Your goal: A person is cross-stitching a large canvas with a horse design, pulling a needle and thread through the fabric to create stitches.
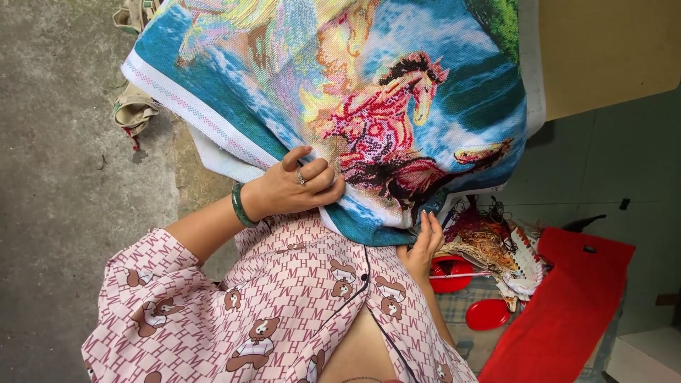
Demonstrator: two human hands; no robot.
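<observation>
A large cross-stitch cloth [397, 92] with bright horses on a blue ground hangs across the upper middle. My left hand [298, 188], with a ring and a green bangle, bunches the cloth's lower left fold in closed fingers. My right hand [424, 245] comes up from below. Its fingertips pinch the cloth's bottom edge near the dark horse legs. I cannot tell whether a needle is between them. My pink bear-print sleeve and top [284, 305] fill the lower middle.
A tangle of coloured threads [489, 245] lies right of my right hand, beside a red round box [452, 275] and its red lid [487, 314]. Red fabric [567, 305] drapes at lower right. Sandals [135, 106] sit on the grey concrete floor [57, 177] at left.
</observation>
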